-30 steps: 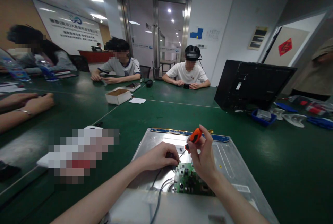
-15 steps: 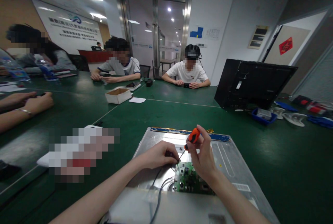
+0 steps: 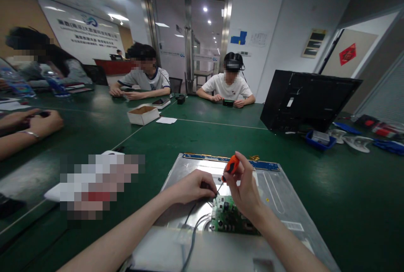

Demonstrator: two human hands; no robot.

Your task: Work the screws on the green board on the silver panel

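Note:
My right hand is closed around the orange and black handle of a screwdriver. Its thin shaft slants down to the upper left corner of a green circuit board. At that same corner the fingers of my left hand are pinched together; what they hold, if anything, is hidden. The board lies on a silver metal panel, with a narrow blue circuit strip along its far edge. Dark grey cables run from beside the board toward me. My right hand covers part of the board.
A white open box and a paper slip lie on the green table. A black monitor stands at right by a blue tray. Another person's hands are at left; several people sit around the table.
My right hand and the screwdriver have shifted very slightly left; the tip stays at the board's corner. My left hand is nearly still. The person opposite has tilted a small dark device.

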